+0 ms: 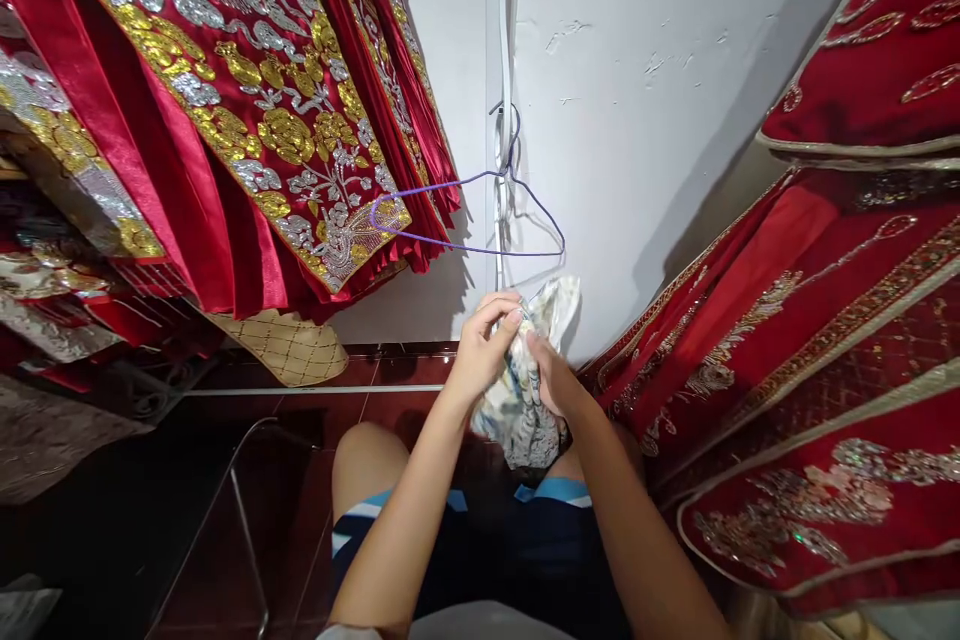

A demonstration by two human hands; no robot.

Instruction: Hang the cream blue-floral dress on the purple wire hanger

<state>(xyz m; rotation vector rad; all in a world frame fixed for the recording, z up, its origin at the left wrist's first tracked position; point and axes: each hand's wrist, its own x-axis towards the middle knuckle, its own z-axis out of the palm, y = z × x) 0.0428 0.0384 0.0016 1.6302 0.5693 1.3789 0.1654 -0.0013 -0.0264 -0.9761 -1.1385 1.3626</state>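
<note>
A crumpled light patterned cloth garment hangs between my hands, just over my knees. Its lower part is gathered and looks shirred. My left hand pinches the upper edge, thumb against the fingers. On the other side my right hand is closed on the cloth, somewhat blurred, with its fingertips mostly hidden by the folds. Above both hands a purple wire hanger with no clothing on it hangs by its hook at the wall.
Red embroidered garments with gold and silver sequins hang at the left. More red beaded dresses fill the right side. A white vertical pole runs along the wall. A metal-legged chair stands at lower left.
</note>
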